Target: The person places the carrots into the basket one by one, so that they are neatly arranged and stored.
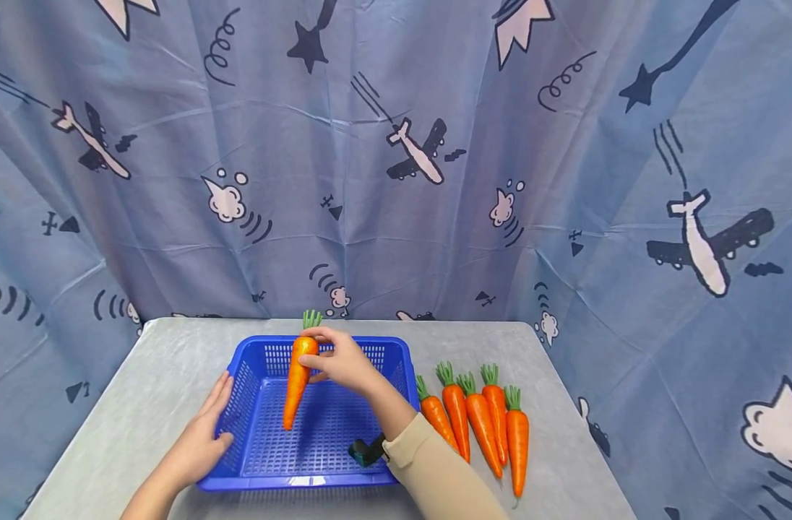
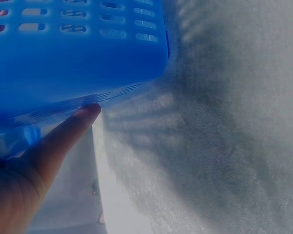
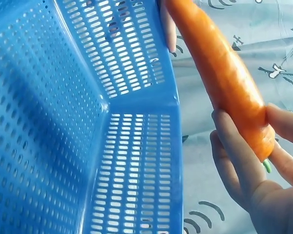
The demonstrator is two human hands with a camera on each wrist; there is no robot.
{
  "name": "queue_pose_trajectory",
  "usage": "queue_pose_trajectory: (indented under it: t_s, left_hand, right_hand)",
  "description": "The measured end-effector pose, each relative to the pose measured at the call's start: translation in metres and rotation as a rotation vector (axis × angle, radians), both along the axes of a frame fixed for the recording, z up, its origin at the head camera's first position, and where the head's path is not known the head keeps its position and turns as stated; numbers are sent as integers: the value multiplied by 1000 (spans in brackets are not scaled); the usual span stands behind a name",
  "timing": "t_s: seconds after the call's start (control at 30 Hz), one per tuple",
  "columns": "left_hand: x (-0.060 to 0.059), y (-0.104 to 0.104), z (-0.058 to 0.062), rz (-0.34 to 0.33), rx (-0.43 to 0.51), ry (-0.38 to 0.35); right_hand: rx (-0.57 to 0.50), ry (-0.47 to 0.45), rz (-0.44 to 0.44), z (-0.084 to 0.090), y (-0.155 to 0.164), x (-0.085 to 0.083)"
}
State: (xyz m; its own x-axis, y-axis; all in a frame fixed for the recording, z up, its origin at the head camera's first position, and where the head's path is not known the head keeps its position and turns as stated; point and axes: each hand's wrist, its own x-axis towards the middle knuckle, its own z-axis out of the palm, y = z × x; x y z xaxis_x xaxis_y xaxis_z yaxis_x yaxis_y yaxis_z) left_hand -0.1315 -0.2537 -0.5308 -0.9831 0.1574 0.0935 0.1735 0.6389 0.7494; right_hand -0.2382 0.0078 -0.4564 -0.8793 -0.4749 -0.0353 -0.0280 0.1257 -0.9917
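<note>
My right hand (image 1: 344, 359) pinches a carrot (image 1: 296, 386) near its leafy top, over a blue plastic basket (image 1: 305, 482). The carrot hangs tip down and slightly tilted, its green stems pointing up. In the right wrist view, thumb and fingers press on both sides of the carrot's (image 3: 224, 68) thick end. My left hand (image 1: 201, 442) rests against the basket's left wall with its fingers extended. The left wrist view has one straight digit of the left hand (image 2: 53, 146) touching the basket's (image 2: 78, 58) edge.
Several carrots (image 1: 480, 422) lie side by side on the pale table (image 1: 129, 404), right of the basket, leafy ends away from me. A small dark device (image 1: 366, 452) is at the right wrist. Behind the table hangs a blue patterned curtain (image 1: 344, 202).
</note>
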Motion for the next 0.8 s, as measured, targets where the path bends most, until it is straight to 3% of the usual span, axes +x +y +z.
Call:
queue_pose_trajectory:
  t_s: [0.33,0.8]
  left_hand:
    - [0,0,0,-2,-4,17]
    - [-2,0,4,8,-23,-46]
  right_hand:
    - [-6,-47,41,-8,-16,-6]
    - [-6,-97,40,-28,-42,-9]
